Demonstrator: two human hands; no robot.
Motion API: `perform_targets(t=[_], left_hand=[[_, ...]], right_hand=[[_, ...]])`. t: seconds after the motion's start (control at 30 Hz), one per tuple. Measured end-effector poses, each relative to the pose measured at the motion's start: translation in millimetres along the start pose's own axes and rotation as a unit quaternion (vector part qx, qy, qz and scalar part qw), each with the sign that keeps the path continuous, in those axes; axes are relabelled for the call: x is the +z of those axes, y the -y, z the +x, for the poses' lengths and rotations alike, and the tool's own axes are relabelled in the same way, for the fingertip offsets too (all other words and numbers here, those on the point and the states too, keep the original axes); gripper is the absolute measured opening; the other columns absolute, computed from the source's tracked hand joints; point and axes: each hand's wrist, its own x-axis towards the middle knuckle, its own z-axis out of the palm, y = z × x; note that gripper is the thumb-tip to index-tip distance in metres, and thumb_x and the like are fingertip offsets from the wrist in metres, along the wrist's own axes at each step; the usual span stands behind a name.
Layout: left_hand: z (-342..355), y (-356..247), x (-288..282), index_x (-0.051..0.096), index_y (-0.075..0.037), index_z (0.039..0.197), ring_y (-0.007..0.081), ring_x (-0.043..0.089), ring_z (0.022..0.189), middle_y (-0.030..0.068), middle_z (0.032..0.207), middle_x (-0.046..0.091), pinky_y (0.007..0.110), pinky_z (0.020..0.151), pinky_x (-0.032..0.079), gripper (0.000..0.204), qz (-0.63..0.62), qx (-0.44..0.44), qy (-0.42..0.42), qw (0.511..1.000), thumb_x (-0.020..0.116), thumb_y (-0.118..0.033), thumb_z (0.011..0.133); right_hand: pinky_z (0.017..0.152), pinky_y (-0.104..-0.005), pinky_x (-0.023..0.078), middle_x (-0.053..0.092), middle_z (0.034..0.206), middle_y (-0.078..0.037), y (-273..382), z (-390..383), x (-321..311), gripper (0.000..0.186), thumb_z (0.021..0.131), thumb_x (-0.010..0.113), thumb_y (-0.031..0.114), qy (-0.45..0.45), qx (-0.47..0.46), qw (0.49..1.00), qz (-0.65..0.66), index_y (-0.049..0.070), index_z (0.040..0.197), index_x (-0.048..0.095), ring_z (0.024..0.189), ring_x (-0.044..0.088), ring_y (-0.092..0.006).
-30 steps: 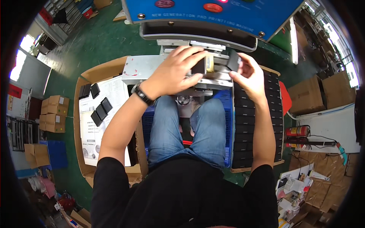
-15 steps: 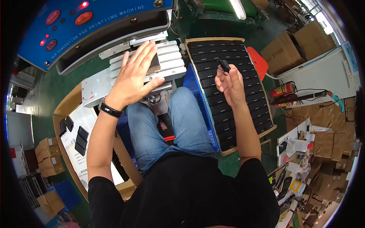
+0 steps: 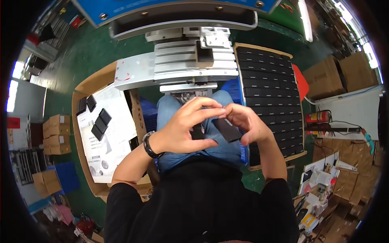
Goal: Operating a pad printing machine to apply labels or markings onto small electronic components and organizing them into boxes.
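In my right hand (image 3: pixel 250 123) is a flat black rectangular block (image 3: pixel 227 130) with a small pale marking on its face, pinched at its edges above my lap. My left hand (image 3: pixel 184 126) curves beside it, fingers and thumb apart, fingertips close to the block's upper end. Whether they touch it I cannot tell. A dark patch shows inside the left hand's curve; I cannot make out what it is. Beyond my hands, another black block (image 3: pixel 204 56) sits on the grooved metal bed (image 3: pixel 174 60) of a blue machine (image 3: pixel 162 5).
At right, a shallow carton (image 3: pixel 297 156) holds rows of marked black blocks. An open cardboard box (image 3: pixel 94 83) at left carries printed sheets (image 3: pixel 117 143) and several black blocks (image 3: pixel 101 123). Blue crates flank my legs; a fire extinguisher (image 3: pixel 319 117) stands farther right.
My left hand has come back from the machine bed to my lap. The right hand has moved left from over the carton, bringing its black block beside the left hand. My view has shifted.
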Motion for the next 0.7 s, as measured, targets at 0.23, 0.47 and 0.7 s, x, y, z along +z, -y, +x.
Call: perform_targets(t=[0.23, 0.47, 0.7], left_hand=[[-31.0, -3.9, -8.0, 0.064, -0.002, 0.141, 0.0239, 0.068, 0.106, 0.0110, 0.130, 0.065, 0.035, 0.097, 0.055, 0.072, -0.036, -0.100, -0.063, 0.992, 0.097, -0.008, 0.077], [-34.8, 6.2, -14.9, 0.058, -0.002, 0.145, 0.0220, 0.068, 0.105, 0.0121, 0.134, 0.064, 0.035, 0.099, 0.056, 0.082, -0.067, -0.167, -0.076, 0.981, 0.100, -0.009, 0.075], [-110.3, 23.9, -114.9, 0.070, -0.002, 0.134, 0.0301, 0.066, 0.129, 0.0133, 0.136, 0.070, 0.042, 0.116, 0.049, 0.034, 0.349, -0.152, -0.098, 0.920, 0.073, -0.003, 0.100]], right_hand=[[0.078, -0.0258, 0.046, 0.067, 0.115, -0.006, -0.4, 27.8, 35.3, 0.087, 0.063, 0.108, 0.025, -0.060, -0.019, 0.994, -0.092, 0.005, 0.134, 0.064, 0.094, 0.061, -0.0127], [0.084, -0.0318, 0.052, 0.064, 0.125, -0.009, 21.5, 29.3, 37.0, 0.082, 0.068, 0.106, 0.027, -0.117, -0.113, 0.917, -0.363, 0.005, 0.135, 0.064, 0.098, 0.064, -0.0203], [0.097, -0.0379, 0.053, 0.065, 0.129, -0.011, 30.9, -106.0, -19.5, 0.066, 0.080, 0.097, 0.033, -0.378, -0.074, 0.763, -0.518, 0.003, 0.131, 0.067, 0.108, 0.064, -0.0274]])
